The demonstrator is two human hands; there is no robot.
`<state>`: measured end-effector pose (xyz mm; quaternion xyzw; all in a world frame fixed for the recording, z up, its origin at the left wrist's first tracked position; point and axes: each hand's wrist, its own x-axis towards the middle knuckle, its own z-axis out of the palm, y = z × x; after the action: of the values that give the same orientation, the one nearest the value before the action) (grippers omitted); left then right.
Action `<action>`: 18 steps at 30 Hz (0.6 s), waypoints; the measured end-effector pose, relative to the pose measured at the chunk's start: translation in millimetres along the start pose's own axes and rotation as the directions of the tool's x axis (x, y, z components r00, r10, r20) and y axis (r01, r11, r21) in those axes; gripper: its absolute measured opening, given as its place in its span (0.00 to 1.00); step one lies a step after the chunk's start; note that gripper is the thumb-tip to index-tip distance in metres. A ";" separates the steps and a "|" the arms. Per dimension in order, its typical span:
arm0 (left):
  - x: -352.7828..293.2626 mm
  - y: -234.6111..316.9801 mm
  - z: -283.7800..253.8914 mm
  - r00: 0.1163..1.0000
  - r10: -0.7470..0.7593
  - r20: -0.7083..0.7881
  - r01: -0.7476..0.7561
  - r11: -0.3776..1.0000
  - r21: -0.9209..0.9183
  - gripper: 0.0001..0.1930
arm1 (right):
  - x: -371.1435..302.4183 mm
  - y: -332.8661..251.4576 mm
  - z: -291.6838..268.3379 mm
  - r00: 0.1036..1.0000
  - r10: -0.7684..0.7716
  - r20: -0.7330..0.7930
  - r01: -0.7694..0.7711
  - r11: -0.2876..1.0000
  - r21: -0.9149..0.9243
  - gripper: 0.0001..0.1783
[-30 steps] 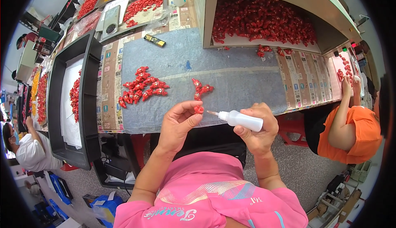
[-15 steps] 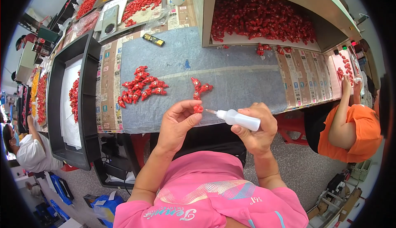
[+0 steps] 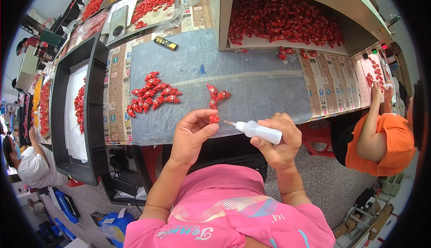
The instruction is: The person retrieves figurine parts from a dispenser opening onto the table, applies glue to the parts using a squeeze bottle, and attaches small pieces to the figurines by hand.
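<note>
Between the thumb and fingers of my left hand is a small red plastic figure part. My right hand grips a white squeeze bottle with a thin nozzle, its tip pointing left, a short way apart from the red part. Just beyond my left fingers, a few red figure pieces lie on the blue-grey work mat. Farther left on the mat is a loose group of similar red pieces.
A tan box heaped with red pieces stands at the back right. A black tray sits at left. A black-and-gold cylinder, a phone and a metal tray lie farther back. A person in orange works at right.
The nozzle tip has come slightly away from the red part, leaving a small gap. Both hands otherwise stay nearly in place.
</note>
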<state>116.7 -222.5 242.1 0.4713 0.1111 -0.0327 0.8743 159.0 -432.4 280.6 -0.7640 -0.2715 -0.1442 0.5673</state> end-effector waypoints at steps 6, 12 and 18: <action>-0.2 0.0 0.1 1.000 0.005 0.002 -0.005 1.000 0.002 0.16 | -0.9 -2.8 0.4 1.000 0.014 0.000 -0.014 1.000 0.006 0.21; -0.2 -0.6 -0.3 1.000 0.007 0.007 -0.007 1.000 0.000 0.16 | -0.6 -4.6 0.8 1.000 -0.001 0.007 0.001 1.000 0.010 0.21; -0.3 -1.0 -1.4 1.000 0.012 0.010 -0.012 1.000 0.016 0.16 | 1.1 -3.1 0.7 0.999 -0.043 0.030 0.042 0.999 0.014 0.20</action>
<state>116.0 -221.9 240.6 0.4786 0.1038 -0.0307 0.8713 158.0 -430.8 283.4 -0.7564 -0.2971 -0.1428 0.5650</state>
